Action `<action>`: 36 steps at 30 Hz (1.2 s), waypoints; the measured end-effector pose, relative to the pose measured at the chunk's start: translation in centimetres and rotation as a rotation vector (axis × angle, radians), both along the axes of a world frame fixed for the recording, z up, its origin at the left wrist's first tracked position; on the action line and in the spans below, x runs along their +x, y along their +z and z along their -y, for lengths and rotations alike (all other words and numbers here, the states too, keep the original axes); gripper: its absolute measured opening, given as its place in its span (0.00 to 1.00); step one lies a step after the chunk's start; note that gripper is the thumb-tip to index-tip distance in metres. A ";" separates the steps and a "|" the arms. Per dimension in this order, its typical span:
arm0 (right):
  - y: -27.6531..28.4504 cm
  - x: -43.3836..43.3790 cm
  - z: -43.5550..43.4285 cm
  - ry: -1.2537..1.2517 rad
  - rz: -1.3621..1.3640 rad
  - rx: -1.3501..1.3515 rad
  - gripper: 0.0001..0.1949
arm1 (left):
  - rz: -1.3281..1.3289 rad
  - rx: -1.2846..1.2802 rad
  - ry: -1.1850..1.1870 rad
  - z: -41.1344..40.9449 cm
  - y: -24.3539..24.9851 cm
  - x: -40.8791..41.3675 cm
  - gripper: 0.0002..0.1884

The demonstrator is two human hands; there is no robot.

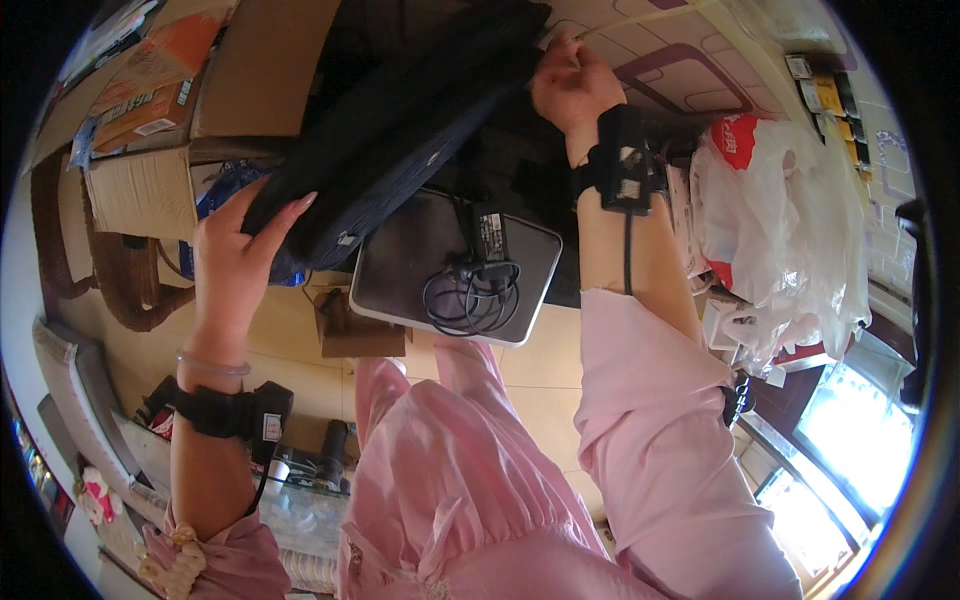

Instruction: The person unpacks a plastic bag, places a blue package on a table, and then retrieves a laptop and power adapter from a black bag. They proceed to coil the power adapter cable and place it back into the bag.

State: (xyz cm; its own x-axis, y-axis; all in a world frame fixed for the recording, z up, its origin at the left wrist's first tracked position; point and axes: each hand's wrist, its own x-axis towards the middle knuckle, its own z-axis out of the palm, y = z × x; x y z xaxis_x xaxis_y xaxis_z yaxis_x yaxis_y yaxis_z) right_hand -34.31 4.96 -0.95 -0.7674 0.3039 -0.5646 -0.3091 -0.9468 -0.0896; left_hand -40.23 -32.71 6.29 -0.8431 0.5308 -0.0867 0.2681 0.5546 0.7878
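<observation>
A dark fabric bag (390, 142) slants across the upper middle, its seam side facing me. My left hand (244, 236) grips its near end, thumb on top. At the bag's far upper end is my right hand (577, 82), fingers curled by the corner; what they pinch is hidden. Below the bag lies a flat dark panel with a pale rim (390, 262), which looks like a closed laptop. On it rest a black power adapter (490, 232) and its coiled cable (472, 300).
Open cardboard boxes (139, 191) stand at the upper left, a blue plastic bag (225, 191) beside them. White plastic bags (780, 232) bulge at the right. A small open carton (360, 322) sits on the tiled floor (547, 352). Behind, a glass-topped table (300, 525) holds a cup.
</observation>
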 end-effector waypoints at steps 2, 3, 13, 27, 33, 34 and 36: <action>0.3 0.7 0.3 0.116 0.407 0.584 0.14 | 0.026 -0.007 0.021 0.4 -0.1 0.0 0.15; 1.3 1.2 1.1 0.177 0.609 0.883 0.15 | 0.040 -0.004 0.036 0.5 -0.2 0.0 0.15; -0.8 0.9 -1.4 0.501 0.451 1.374 0.16 | -0.009 0.066 -0.013 0.5 -0.8 0.7 0.14; -1.7 1.0 -2.6 0.497 0.354 0.824 0.11 | -0.029 0.102 -0.044 0.3 -0.5 0.8 0.14; -5.6 2.7 -4.5 0.373 0.485 0.944 0.12 | -0.030 0.048 -0.057 0.2 -0.2 1.0 0.14; -6.5 3.6 -2.5 0.211 0.533 1.089 0.14 | -0.026 0.043 -0.047 0.0 -0.2 0.9 0.14; -2.3 4.0 5.2 0.140 0.759 1.082 0.19 | -0.015 0.021 0.007 0.3 -0.2 1.2 0.14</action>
State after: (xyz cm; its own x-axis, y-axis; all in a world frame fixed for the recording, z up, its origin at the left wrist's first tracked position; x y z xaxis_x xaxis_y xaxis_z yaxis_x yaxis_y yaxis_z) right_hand -30.29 -0.20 -3.29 -0.4327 0.8132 -0.3892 0.2455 -0.3091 -0.9188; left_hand -38.98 -33.03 6.08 -0.8478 0.5267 -0.0624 0.2766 0.5394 0.7953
